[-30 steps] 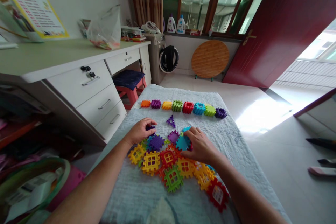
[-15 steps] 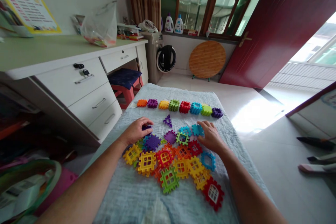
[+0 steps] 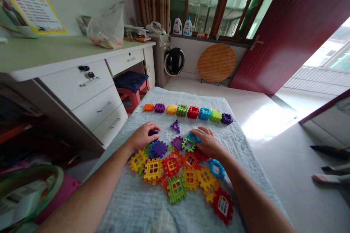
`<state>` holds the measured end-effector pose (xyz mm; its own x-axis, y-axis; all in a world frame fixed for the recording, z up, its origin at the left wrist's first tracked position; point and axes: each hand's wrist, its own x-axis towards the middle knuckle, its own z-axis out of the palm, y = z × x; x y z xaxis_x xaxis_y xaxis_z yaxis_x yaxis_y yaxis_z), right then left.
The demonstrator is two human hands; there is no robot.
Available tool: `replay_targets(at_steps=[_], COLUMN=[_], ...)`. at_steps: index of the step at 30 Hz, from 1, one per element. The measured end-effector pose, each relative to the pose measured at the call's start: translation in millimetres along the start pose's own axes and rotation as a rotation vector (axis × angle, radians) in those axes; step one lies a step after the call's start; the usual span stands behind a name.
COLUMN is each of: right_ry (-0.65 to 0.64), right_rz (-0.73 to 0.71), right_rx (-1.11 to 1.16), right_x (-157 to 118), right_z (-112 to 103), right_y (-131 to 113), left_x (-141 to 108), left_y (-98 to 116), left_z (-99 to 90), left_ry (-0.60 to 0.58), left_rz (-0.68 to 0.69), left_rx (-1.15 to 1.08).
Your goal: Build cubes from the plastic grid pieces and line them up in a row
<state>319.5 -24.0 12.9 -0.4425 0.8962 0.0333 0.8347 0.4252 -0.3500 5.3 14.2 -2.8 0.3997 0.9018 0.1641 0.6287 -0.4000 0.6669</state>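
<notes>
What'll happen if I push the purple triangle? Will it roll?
The purple triangle probably won't roll: it has corners and toothed edges. It's likely light, being small with an open middle. The wrinkled cloth might snag it.

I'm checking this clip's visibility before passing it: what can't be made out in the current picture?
All in the head view:
Dark purple plastic piece: outline hidden by the bare left hand; grip unclear.
Light-blue toothed plastic piece: partly covered by the bare right hand; whether held is unclear.
Red plastic piece: partly behind the right hand.
White, yellow-bordered poster: text too small and blurred.
Round green-rimmed basket: cut off by the picture's left edge.
</notes>
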Motion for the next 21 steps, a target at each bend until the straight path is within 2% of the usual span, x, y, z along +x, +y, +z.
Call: replay_targets(at_steps=[3, 7, 13, 15, 21], right_ry=[0.052, 0.214, 0.492, 0.490, 0.308], right_rz=[-0.028, -0.078, 0.025, 0.064, 0.077], right_rx=[0.022, 0.068, 0.125, 0.123, 0.059], right_x=[1, -2, -13, -18, -24], right_z=[0, -3, -22, -27, -20], right_y=[1, 8, 37, 46, 53], left_x=[0, 1, 0, 0, 1], left_y=[-1, 1, 3, 3, 2], left_z=[-0.2, -0.8, -1.2, -1.3, -1.0], left_ry=[-0.004, 0.000, -0.005, 0.001, -0.001], left_rz=[0.005, 0.011, 0.012, 0.016, 0.021], left_rx=[0.006, 0.004, 0.022, 0.024, 0.029])
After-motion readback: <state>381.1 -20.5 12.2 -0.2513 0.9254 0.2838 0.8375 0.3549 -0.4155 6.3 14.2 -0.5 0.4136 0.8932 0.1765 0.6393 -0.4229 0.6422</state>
